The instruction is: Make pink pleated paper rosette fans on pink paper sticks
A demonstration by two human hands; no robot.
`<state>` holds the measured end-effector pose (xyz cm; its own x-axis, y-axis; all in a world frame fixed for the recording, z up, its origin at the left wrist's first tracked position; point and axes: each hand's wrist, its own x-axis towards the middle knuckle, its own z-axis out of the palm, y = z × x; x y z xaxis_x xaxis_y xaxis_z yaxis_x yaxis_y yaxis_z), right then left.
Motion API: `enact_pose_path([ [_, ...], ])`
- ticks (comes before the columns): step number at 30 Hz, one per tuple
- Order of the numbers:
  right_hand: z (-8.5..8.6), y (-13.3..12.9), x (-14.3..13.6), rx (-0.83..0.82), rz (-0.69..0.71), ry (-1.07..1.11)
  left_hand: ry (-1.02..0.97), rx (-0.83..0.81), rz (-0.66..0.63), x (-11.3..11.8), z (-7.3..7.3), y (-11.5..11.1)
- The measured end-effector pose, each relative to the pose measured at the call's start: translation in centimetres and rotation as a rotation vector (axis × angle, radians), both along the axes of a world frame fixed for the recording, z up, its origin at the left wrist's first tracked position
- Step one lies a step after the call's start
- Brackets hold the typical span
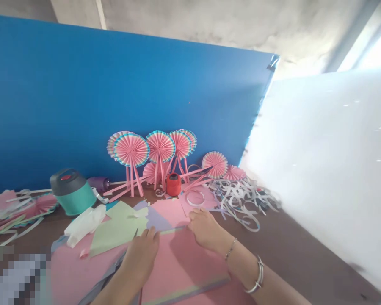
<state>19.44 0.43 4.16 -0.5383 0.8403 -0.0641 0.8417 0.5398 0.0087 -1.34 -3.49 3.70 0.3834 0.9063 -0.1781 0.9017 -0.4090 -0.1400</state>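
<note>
A pink sheet [190,267] with green and grey-purple strips along its edges lies at the front centre. My left hand [144,254] is at its upper left edge, fingers curled, with a thin dark pointed thing showing beside them. At the upper right edge my right hand [205,228] has its fingers bent together on the paper's border. Whether a fold is pinched there is hard to see. More pink paper [79,271] lies under and to the left, and a light green sheet [114,228] sits behind my left hand.
Pink pleated paper fans [131,149] lean on the blue panel [130,84]. Before them is a red container [173,184]. A green container with a dark lid [74,197] stands left, near white tissue [85,224]. Curled paper strips [241,199] lie right.
</note>
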Motion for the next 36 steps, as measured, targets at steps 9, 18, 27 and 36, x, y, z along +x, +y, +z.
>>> enact_pose_path([
  [9, 2.0, 3.2, 8.4, 0.071, -0.796, 0.045, -0.008, 0.045, 0.045, -0.3, -0.7, 0.0],
  [18, 1.3, 3.5, 10.6, -0.108, -0.968, 0.016, -0.122, 0.26, -0.029, 0.0, -1.5, -0.2],
  [27, 1.4, 3.4, 10.3, -0.013, -0.968, 0.138, -0.425, 0.3, -0.479, 0.0, -3.1, -0.2],
  [36, 1.5, 3.2, 8.0, -0.331, -0.604, 1.069, -0.447, 0.224, -0.494, 0.1, -2.2, -0.5],
])
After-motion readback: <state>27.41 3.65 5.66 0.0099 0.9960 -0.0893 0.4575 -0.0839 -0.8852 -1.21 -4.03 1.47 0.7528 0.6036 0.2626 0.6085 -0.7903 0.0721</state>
